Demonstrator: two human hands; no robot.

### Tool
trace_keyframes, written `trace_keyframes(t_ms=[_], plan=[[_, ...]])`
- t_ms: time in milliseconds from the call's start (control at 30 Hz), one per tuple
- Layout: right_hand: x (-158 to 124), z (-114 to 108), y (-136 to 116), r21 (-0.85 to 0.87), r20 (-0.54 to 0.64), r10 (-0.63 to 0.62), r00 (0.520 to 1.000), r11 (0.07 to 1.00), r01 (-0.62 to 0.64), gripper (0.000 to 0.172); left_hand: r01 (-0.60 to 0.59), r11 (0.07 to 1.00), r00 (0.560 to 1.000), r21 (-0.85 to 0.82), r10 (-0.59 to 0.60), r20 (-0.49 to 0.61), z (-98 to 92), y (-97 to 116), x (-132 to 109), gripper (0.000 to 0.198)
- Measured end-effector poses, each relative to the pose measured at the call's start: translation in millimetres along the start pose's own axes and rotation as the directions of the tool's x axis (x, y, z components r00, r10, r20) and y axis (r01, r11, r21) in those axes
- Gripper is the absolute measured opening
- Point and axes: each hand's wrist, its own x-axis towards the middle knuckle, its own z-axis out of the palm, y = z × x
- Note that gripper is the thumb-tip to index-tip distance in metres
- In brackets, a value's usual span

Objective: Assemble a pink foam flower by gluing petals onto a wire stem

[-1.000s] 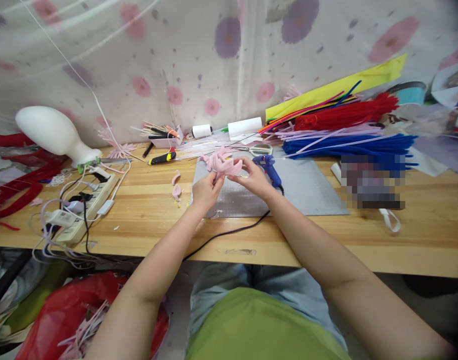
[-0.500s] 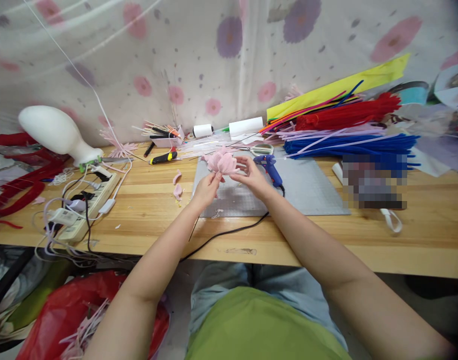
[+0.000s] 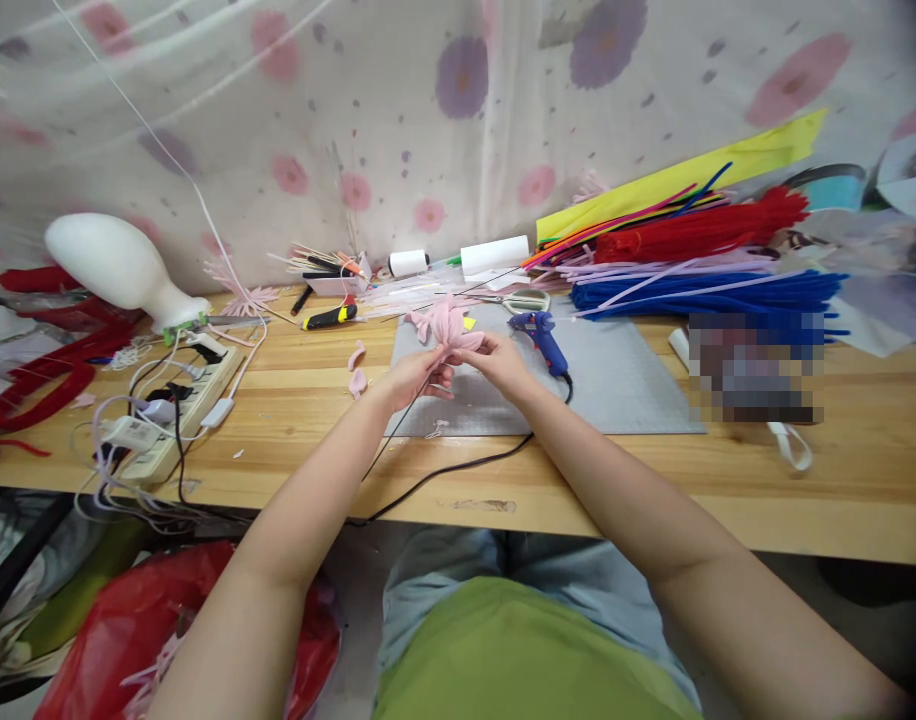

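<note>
A pink fuzzy flower (image 3: 444, 322) made of pipe cleaners stands upright over the grey cutting mat (image 3: 623, 385), on a thin dark wire stem (image 3: 398, 425) that runs down toward me. My left hand (image 3: 415, 374) is closed round the stem just below the bloom. My right hand (image 3: 497, 360) pinches the base of the petals from the right. A blue glue gun (image 3: 539, 338) lies on the mat just right of my right hand, its black cord (image 3: 458, 468) trailing off the table edge.
Two loose pink petals (image 3: 355, 368) lie left of the mat. Scissors (image 3: 519, 299) and white rolls (image 3: 492, 255) sit behind. Bundles of blue (image 3: 713, 295) and red pipe cleaners (image 3: 698, 232) fill the right. A power strip (image 3: 174, 410) and white foam head (image 3: 113, 265) stand left.
The flower was turned upright and its petals gathered. Both hands dropped slightly to its base, and the wire stem now shows below my left hand.
</note>
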Motion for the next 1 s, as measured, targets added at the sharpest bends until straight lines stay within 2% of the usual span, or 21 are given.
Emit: trace_keyframes(t_ms=[200,333,600,800,1000], plan=[[2,2,2,0.089,-0.035,0.062,0.997,0.994,-0.059,0.030,0.058,0.998,0.997,-0.008,-0.057,0.054,-1.7,11,0,0.021],[2,4,4,0.086,-0.010,0.077,0.997,0.993,-0.076,0.028,0.056,0.998,0.998,0.024,-0.057,0.020,-2.3,10,-1,0.022],[4,4,12,0.019,0.021,0.023,1.000,1.000,-0.023,0.022,0.016,0.999,0.998,0.044,-0.013,-0.070,-2.3,1,1,0.022],[6,3,9,-0.004,0.023,-0.018,1.000,1.000,0.018,0.028,-0.031,0.998,0.994,0.049,0.036,-0.106,-0.8,0,4,0.024],[8,-3,8,0.011,0.070,-0.003,0.998,1.000,0.003,0.031,0.018,1.000,0.995,-0.002,-0.018,-0.097,-0.6,-2,4,0.023]])
